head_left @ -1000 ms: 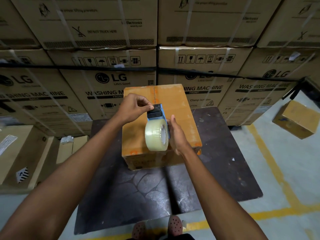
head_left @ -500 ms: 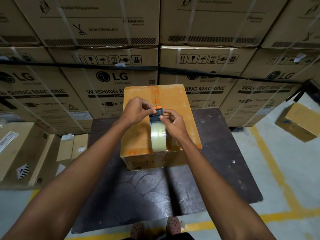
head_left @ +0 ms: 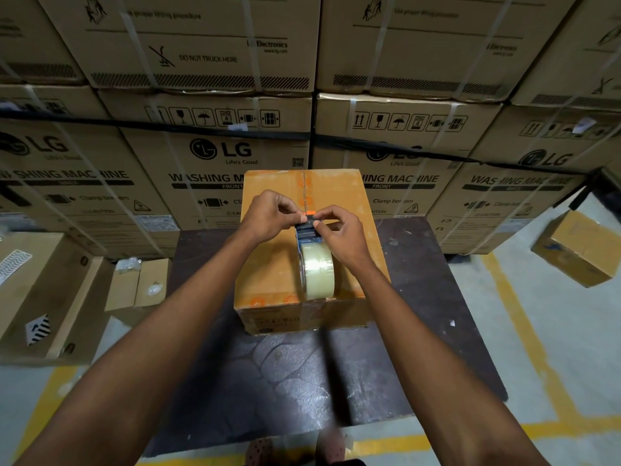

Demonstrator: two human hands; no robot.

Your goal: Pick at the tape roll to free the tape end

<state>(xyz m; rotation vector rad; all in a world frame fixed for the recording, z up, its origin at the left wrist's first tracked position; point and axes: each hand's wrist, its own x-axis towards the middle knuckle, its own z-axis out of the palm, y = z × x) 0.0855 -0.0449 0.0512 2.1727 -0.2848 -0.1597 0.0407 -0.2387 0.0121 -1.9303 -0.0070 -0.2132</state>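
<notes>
A brown cardboard box stands on a dark board on the floor, its top flaps meeting at a centre seam. Over the box top I hold a tape dispenser with a roll of clear tape hanging toward me. My left hand pinches the dispenser's front end from the left. My right hand grips it from the right, thumb and fingers curled round its head. Both hands meet above the seam.
Tall stacks of strapped washing-machine cartons wall off the far side. Flat and small cartons lie at the left. A loose brown box sits on the floor at the right. Yellow floor lines run along the right and near edges.
The dispenser turned from side-on to edge-on and moved forward over the box's seam. My right hand shifted from behind the roll up to the dispenser head, meeting my left hand.
</notes>
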